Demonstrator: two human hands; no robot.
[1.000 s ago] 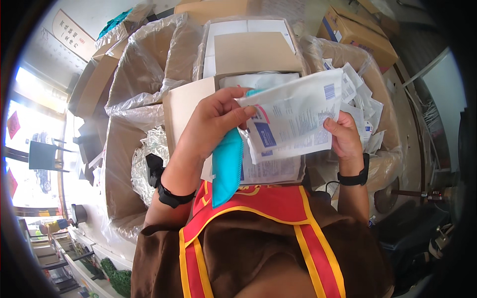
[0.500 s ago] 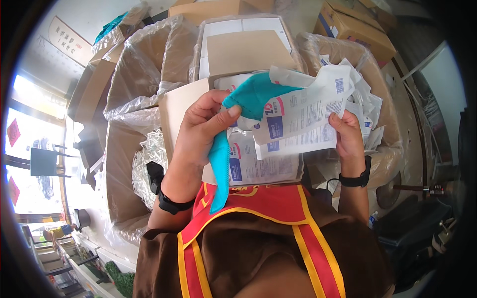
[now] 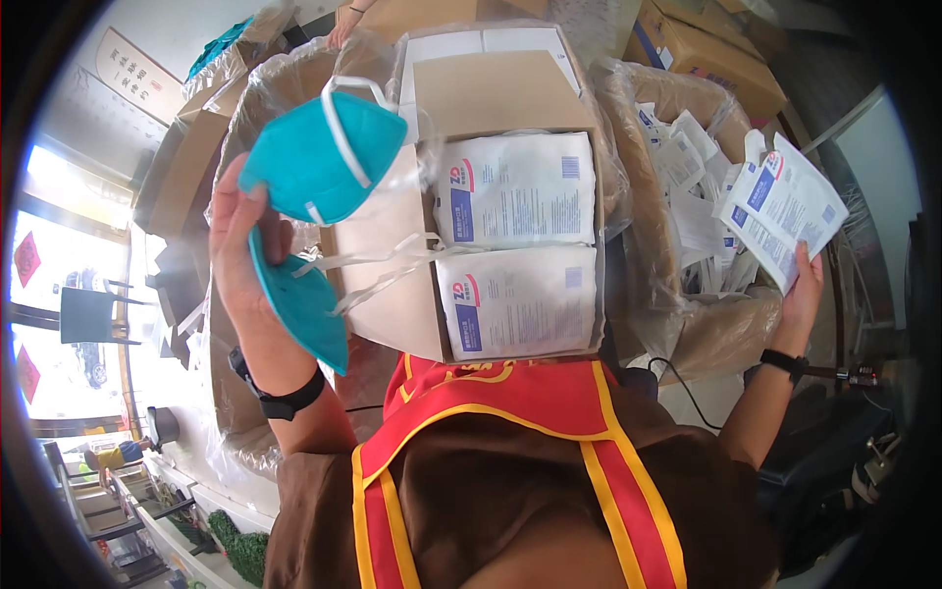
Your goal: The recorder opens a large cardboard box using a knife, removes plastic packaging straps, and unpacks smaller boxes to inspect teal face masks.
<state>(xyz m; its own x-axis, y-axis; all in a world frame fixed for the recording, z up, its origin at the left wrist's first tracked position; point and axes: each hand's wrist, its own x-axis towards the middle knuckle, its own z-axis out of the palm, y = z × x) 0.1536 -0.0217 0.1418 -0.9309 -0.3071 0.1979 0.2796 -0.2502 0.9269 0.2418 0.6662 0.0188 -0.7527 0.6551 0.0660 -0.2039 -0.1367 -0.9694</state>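
Observation:
My left hand [image 3: 238, 236], raised on the left, pinches two teal face masks by their edges. The upper mask [image 3: 309, 162] faces up with a white elastic strap across it. The lower mask [image 3: 306, 316] hangs beneath, its pale straps trailing to the right. Far out to the right, my right hand [image 3: 803, 285] grips a white printed paper wrapper [image 3: 785, 206] by its lower edge. Between my hands stands an open carton [image 3: 383, 304] with two rows of sealed white packets [image 3: 515, 187] inside.
At right, a plastic-lined box [image 3: 648, 211] holds many loose white wrappers. Another plastic-lined box [image 3: 240, 393] stands at left, partly behind my left arm. Another person's hand [image 3: 343, 27] reaches in at the top. A closed brown carton [image 3: 702, 59] sits at back right.
My hands have moved apart: the left carried the teal masks up and left, the right took the wrapper right. The masks have spread, showing their straps. Another person's hand has appeared at the top.

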